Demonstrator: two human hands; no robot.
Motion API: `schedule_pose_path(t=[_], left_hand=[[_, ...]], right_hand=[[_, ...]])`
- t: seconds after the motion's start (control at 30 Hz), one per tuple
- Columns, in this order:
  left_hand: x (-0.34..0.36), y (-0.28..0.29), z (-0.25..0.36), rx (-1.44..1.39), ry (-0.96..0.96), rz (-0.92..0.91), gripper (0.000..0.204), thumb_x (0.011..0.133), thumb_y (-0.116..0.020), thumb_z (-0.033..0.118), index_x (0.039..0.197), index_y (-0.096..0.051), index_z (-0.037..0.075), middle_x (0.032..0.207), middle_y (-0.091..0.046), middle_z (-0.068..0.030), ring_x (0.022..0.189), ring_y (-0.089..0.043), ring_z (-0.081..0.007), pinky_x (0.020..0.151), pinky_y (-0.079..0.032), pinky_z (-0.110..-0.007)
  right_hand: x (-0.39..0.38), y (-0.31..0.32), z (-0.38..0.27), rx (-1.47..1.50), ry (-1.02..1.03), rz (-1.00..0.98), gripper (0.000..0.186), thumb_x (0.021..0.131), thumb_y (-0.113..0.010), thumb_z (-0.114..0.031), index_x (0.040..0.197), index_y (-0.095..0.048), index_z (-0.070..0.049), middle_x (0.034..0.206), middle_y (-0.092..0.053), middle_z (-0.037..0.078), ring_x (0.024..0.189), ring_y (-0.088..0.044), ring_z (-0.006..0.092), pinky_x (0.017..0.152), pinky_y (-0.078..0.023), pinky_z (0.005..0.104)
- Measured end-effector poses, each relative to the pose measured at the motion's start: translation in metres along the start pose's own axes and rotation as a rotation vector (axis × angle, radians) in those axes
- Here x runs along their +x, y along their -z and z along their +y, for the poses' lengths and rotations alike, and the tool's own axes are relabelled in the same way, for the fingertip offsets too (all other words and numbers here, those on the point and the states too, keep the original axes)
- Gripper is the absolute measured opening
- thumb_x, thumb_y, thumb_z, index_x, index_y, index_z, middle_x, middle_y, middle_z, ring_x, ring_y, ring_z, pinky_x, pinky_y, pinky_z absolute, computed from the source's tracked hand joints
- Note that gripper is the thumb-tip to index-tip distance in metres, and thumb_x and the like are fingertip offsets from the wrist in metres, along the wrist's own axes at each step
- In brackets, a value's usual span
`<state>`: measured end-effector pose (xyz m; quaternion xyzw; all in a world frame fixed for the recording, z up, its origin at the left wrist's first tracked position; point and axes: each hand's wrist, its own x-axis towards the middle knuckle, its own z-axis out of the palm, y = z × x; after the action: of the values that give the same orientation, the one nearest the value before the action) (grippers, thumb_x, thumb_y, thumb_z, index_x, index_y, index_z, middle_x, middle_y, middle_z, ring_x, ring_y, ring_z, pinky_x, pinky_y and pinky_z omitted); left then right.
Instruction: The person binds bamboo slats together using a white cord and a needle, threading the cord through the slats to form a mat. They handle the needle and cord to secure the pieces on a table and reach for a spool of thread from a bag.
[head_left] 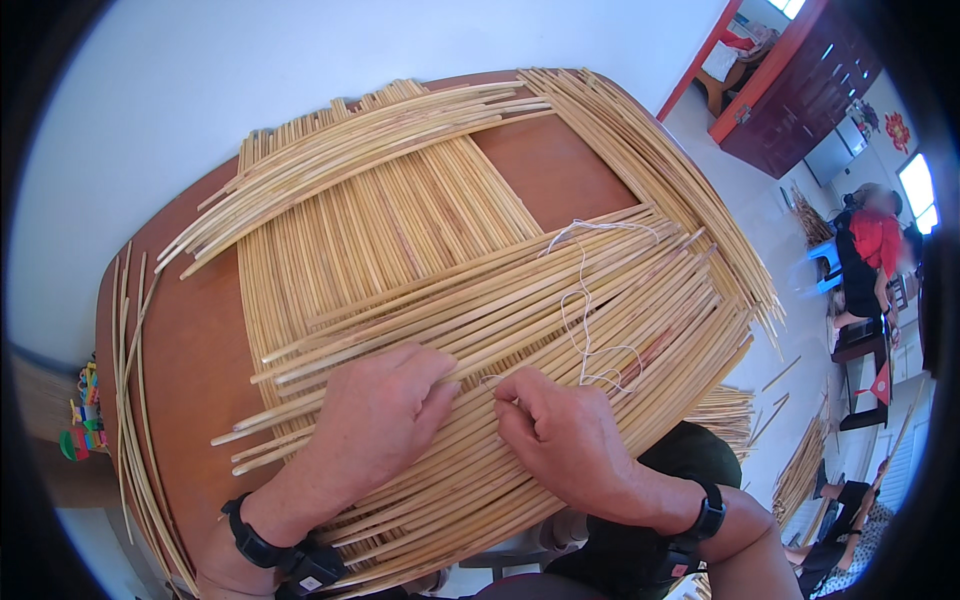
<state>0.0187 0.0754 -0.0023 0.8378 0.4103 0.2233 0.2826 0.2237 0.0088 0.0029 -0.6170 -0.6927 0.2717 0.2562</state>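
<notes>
A layer of long, straw-coloured stalks (pixel 540 300), side by side, lies across the near part of the table. My left hand (pixel 385 410) rests on them with its fingers curled closed around a stalk near the middle of the layer; its fingertips are partly hidden. Just to its right, my right hand (pixel 570 435) is closed in a pinch. A short bit of white thread shows at its fingertips, close above the stalks. More of the loose white thread (pixel 585 310) trails in loops over the stalks beyond my right hand.
Beneath lies a mat of stalks (pixel 380 220) on the brown table (pixel 570 165). Loose stalks (pixel 350 150) cross its far part; a long bundle (pixel 640 150) lines the right edge, and several stalks (pixel 135 390) the left. People (pixel 875 240) sit at the right, near stalks on the floor.
</notes>
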Motion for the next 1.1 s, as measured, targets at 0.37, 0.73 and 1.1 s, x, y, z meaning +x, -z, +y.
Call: schedule_pose_path(t=[0.37,0.73,1.1], left_hand=[[0.0,0.0,0.001,-0.005,0.016,0.003,0.017,0.09,-0.077,0.01,0.104,-0.073,0.001,0.091,-0.072,-0.0176,0.082,-0.07,-0.038,0.069,-0.055,-0.043],[0.0,0.001,0.001,-0.018,-0.001,0.002,0.018,0.09,-0.076,0.008,0.106,-0.074,-0.001,0.087,-0.07,-0.0184,0.08,-0.069,-0.0381,0.07,-0.055,-0.043],[0.0,0.001,0.0,-0.032,-0.003,0.009,0.015,0.091,-0.075,0.008,0.104,-0.074,0.0,0.085,-0.069,-0.0185,0.078,-0.068,-0.0379,0.068,-0.054,-0.044]], right_hand=[[0.0,-0.003,0.002,0.011,0.005,0.017,0.011,0.099,-0.066,-0.015,0.103,-0.064,-0.005,0.07,-0.065,0.022,0.068,-0.068,0.0445,0.061,-0.054,0.0527],[0.0,-0.011,0.005,0.102,0.029,0.078,0.009,0.098,-0.069,-0.012,0.102,-0.066,-0.005,0.071,-0.066,0.02,0.068,-0.069,0.0419,0.06,-0.054,0.0491],[0.003,-0.016,0.007,0.101,0.006,0.077,0.01,0.099,-0.068,-0.012,0.104,-0.068,-0.004,0.074,-0.067,0.018,0.069,-0.07,0.037,0.062,-0.055,0.0447]])
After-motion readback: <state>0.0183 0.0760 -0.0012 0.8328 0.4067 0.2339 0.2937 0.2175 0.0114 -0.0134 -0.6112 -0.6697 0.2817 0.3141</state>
